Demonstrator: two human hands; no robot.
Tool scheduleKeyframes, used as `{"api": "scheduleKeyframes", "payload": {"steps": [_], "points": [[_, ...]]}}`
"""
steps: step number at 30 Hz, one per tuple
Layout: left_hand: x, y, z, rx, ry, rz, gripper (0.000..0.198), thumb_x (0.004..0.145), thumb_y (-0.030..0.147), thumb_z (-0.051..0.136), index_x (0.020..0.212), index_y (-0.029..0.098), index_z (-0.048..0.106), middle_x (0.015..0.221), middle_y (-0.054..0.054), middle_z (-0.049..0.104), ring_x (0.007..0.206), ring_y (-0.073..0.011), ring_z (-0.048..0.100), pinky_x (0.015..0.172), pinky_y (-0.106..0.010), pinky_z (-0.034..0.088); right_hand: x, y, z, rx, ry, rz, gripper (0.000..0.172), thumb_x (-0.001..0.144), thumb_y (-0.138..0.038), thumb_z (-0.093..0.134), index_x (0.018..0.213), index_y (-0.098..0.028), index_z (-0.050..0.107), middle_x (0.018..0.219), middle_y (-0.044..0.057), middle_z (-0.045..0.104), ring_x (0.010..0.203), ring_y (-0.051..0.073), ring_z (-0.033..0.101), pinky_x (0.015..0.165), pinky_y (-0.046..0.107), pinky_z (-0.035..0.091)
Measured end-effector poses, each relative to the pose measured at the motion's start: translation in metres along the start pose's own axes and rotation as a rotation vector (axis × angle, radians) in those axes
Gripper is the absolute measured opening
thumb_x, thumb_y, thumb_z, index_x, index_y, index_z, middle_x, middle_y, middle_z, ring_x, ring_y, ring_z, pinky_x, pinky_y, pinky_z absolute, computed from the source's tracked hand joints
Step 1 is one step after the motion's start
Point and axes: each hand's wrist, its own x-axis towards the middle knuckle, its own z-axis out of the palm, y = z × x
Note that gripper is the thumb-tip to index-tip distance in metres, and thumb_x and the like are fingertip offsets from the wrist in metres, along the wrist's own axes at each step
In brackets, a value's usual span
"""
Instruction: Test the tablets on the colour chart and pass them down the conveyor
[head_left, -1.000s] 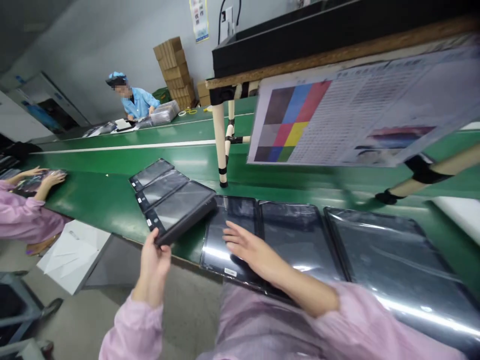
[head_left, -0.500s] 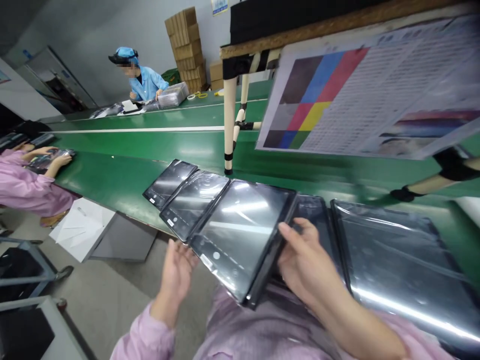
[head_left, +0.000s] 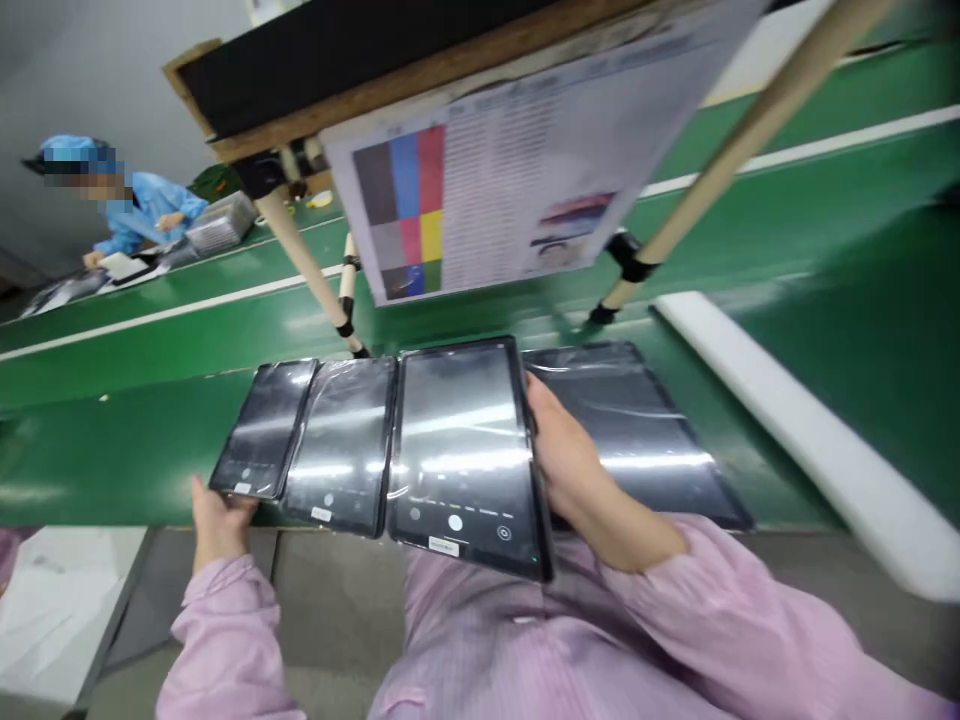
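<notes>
My right hand (head_left: 562, 440) grips the right edge of a black tablet (head_left: 461, 440), its fingers mostly hidden behind it. The tablet's screen is lit with a camera-like display, and a small white label sits at its lower edge. To its left, a second film-covered tablet (head_left: 341, 440) and a third tablet (head_left: 266, 425) lie side by side. My left hand (head_left: 223, 520) is at the lower left corner of the leftmost one, thumb apart and fingertips partly hidden by the tablet's edge. Right of my right hand lies a large dark film-wrapped panel (head_left: 630, 420).
A stand (head_left: 300, 265) with a printed colour chart (head_left: 480, 200) rises behind the tablets. A long white bar (head_left: 795, 430) lies on the green bench (head_left: 97, 440) at right. Across the bench, a person in blue (head_left: 150, 210) works beside stacked clear trays (head_left: 221, 225).
The view has swung right. My left hand has moved from the held tablet's lower corner to the leftmost tablet. The held tablet now faces me more squarely, its display showing brighter icons.
</notes>
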Motion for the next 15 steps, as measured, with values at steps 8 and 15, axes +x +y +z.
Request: {"api": "scheduleKeyframes", "payload": {"steps": [8, 15], "points": [[-0.054, 0.035, 0.008, 0.089, -0.033, 0.128, 0.036, 0.074, 0.015, 0.048, 0.095, 0.031, 0.072, 0.08, 0.008, 0.077, 0.078, -0.0198, 0.072, 0.06, -0.031, 0.062, 0.01, -0.019, -0.044, 0.14, 0.011, 0.033, 0.083, 0.068, -0.072, 0.074, 0.137, -0.027, 0.059, 0.124, 0.004, 0.07, 0.113, 0.027, 0.066, 0.103, 0.041, 0.05], [-0.129, -0.01, -0.005, 0.177, -0.041, 0.047, 0.012, 0.067, 0.023, 0.061, 0.074, 0.026, 0.07, 0.065, 0.008, 0.072, 0.054, -0.013, 0.064, 0.052, -0.022, 0.058, 0.037, -0.058, -0.139, 0.034, -0.049, 0.069, 0.058, 0.091, -0.062, 0.054, 0.136, -0.025, 0.06, 0.112, 0.006, 0.074, 0.092, 0.022, 0.071, 0.084, 0.035, 0.053]]}}
